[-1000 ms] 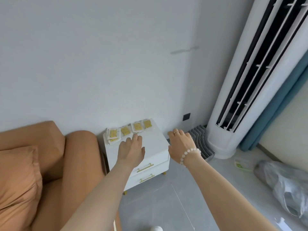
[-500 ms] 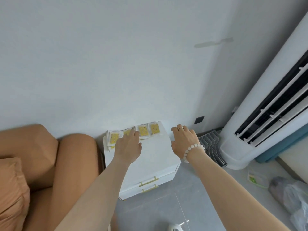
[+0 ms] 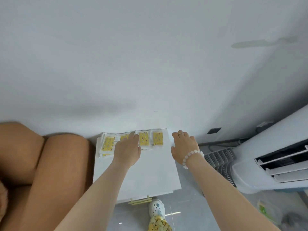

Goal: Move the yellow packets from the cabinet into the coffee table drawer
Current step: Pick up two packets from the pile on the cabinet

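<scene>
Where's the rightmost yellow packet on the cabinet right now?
In the head view, the rightmost yellow packet lies flat at the back edge of the white cabinet, against the wall, between the left hand and the right hand.

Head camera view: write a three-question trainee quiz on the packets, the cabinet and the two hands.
1. True or false: the left hand lies over the row of yellow packets on the cabinet.
2. Which wrist wears the bead bracelet? A) left B) right
3. Fill in: the right hand is spread flat at the cabinet's ____ edge, holding nothing.

Key: 1 true; 2 B; 3 right.
</scene>
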`<state>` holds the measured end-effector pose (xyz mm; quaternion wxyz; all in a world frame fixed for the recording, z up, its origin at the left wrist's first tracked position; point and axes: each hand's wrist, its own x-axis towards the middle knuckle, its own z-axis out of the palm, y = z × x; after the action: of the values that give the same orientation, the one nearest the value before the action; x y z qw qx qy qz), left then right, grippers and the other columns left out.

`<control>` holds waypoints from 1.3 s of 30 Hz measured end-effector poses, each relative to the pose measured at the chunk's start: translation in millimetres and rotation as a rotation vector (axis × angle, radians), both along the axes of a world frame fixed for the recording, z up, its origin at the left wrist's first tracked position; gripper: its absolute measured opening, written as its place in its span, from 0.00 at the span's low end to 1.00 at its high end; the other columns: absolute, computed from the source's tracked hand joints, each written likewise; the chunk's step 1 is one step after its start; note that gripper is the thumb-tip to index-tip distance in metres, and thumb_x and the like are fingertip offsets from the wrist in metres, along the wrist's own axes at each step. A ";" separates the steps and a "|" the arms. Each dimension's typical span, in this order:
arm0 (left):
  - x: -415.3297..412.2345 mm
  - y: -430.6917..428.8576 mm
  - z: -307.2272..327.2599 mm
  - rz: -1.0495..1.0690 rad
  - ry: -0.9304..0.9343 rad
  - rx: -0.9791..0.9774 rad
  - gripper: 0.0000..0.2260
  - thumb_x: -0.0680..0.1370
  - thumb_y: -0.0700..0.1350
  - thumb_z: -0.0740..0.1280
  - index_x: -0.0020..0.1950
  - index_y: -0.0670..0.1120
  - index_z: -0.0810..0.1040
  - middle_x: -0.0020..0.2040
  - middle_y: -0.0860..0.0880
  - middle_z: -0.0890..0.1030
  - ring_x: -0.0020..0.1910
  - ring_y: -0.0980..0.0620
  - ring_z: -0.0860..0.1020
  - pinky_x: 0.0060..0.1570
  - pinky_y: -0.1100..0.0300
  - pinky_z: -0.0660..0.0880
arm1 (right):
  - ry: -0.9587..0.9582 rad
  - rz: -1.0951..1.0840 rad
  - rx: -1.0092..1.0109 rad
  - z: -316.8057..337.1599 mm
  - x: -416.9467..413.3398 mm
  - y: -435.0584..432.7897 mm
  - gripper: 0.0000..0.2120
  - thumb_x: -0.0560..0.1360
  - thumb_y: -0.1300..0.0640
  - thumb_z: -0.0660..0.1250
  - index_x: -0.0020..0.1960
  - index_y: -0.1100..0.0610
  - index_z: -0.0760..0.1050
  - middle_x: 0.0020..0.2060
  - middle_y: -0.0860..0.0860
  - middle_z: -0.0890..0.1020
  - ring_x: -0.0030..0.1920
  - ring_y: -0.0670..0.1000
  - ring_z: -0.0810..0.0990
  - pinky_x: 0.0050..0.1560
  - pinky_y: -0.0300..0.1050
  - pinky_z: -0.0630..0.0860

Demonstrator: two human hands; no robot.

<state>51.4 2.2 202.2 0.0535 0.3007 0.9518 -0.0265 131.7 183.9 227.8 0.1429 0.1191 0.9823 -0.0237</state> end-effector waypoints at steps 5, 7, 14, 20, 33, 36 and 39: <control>-37.0 15.0 -34.6 -0.034 0.030 0.012 0.19 0.50 0.43 0.81 0.34 0.42 0.78 0.29 0.47 0.73 0.18 0.49 0.64 0.26 0.68 0.44 | -0.105 0.006 -0.087 -43.3 -44.2 23.6 0.19 0.79 0.53 0.54 0.68 0.57 0.62 0.63 0.52 0.68 0.63 0.52 0.68 0.61 0.45 0.65; -42.4 13.2 -48.6 -0.008 -0.003 0.018 0.19 0.51 0.42 0.81 0.34 0.41 0.77 0.29 0.47 0.73 0.17 0.49 0.65 0.29 0.69 0.40 | -0.148 0.002 -0.115 -62.6 -55.6 25.2 0.19 0.79 0.52 0.54 0.69 0.56 0.61 0.64 0.51 0.68 0.64 0.51 0.68 0.62 0.45 0.65; -54.8 1.5 -133.5 0.007 -0.161 -0.045 0.19 0.47 0.43 0.81 0.30 0.44 0.76 0.28 0.49 0.71 0.17 0.50 0.60 0.23 0.64 0.49 | -0.261 -0.221 -0.209 -148.7 -75.3 35.1 0.22 0.80 0.49 0.55 0.72 0.53 0.59 0.68 0.48 0.68 0.68 0.49 0.67 0.64 0.42 0.65; -53.6 2.3 -229.4 0.025 -0.253 -0.028 0.19 0.46 0.43 0.80 0.30 0.46 0.74 0.28 0.50 0.70 0.18 0.51 0.60 0.23 0.61 0.48 | -0.234 -0.659 -0.388 -236.4 -113.0 39.1 0.27 0.77 0.41 0.60 0.70 0.55 0.64 0.66 0.52 0.73 0.60 0.54 0.76 0.55 0.49 0.74; -63.5 21.0 -279.8 0.238 -0.423 0.191 0.16 0.81 0.55 0.53 0.67 0.52 0.66 0.62 0.58 0.69 0.51 0.56 0.76 0.40 0.65 0.64 | -0.079 -1.122 -0.448 -328.2 -174.9 30.0 0.28 0.60 0.32 0.71 0.48 0.49 0.64 0.46 0.53 0.81 0.46 0.56 0.83 0.50 0.55 0.79; -66.1 16.8 -281.6 0.272 -0.444 0.202 0.16 0.81 0.55 0.53 0.68 0.52 0.65 0.62 0.58 0.69 0.51 0.56 0.76 0.40 0.65 0.64 | -0.093 -1.135 -0.468 -322.7 -182.1 25.5 0.26 0.63 0.35 0.71 0.52 0.50 0.68 0.46 0.53 0.82 0.46 0.56 0.83 0.55 0.53 0.77; -71.0 10.9 -284.5 0.322 -0.436 0.158 0.16 0.81 0.55 0.53 0.67 0.52 0.65 0.62 0.58 0.69 0.51 0.56 0.77 0.39 0.66 0.64 | -0.098 -1.099 -0.429 -322.4 -185.6 23.0 0.25 0.70 0.39 0.69 0.58 0.54 0.73 0.47 0.53 0.83 0.48 0.55 0.82 0.58 0.49 0.70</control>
<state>-19.6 13.2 -82.3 0.2371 0.1474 0.9525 0.1218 -53.9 206.9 -94.6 0.1759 0.5797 0.7421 -0.2869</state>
